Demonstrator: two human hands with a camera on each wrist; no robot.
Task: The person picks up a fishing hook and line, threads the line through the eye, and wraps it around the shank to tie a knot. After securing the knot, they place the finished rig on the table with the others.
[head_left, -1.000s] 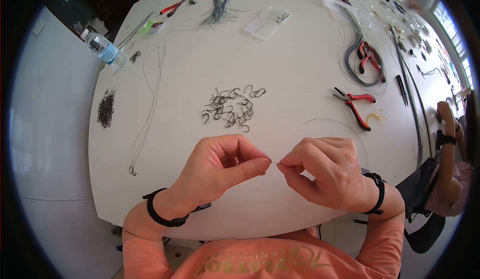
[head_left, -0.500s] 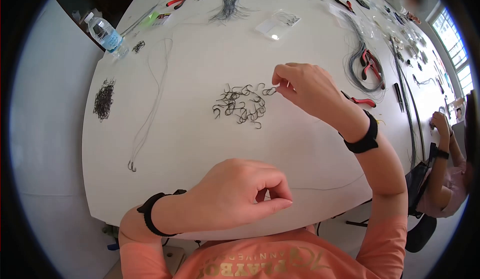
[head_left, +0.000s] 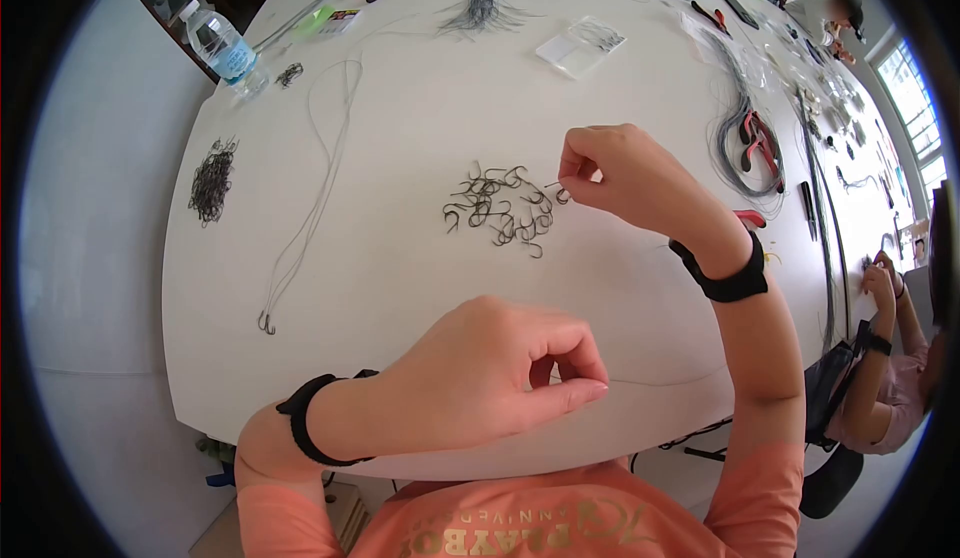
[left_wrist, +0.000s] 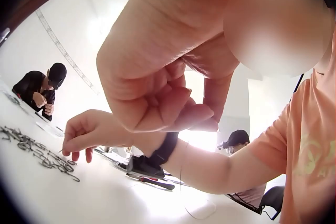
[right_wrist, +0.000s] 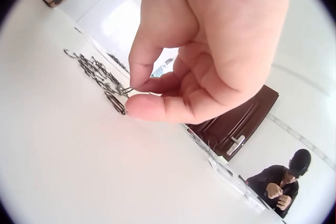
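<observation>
My left hand (head_left: pixel 500 378) is raised over the table's near side, thumb and forefinger pinching a thin fishing line (head_left: pixel 670 382). The line trails off to the right, and in the left wrist view it hangs below the fingertips. Farther forward, my right hand (head_left: pixel 625 178) reaches the right edge of a loose pile of dark fish hooks (head_left: pixel 500 220). Its thumb and forefinger pinch a fish hook (head_left: pixel 562 196) there; in the right wrist view the fingertips (right_wrist: pixel 144 107) are right at the hooks, partly covering that one.
Left of the pile lie a looped line (head_left: pixel 322 193) with hooks at its end and a denser hook heap (head_left: pixel 212 183). A water bottle (head_left: pixel 228 53), a clear plastic box (head_left: pixel 565 56) and a line bundle (head_left: pixel 485 8) stand or lie beyond. Red-handled pliers (head_left: pixel 768 148) lie right.
One second ago both hands met at the line near me. The right hand has since moved forward to the hook pile and pinched a hook; the left stays near with the line.
</observation>
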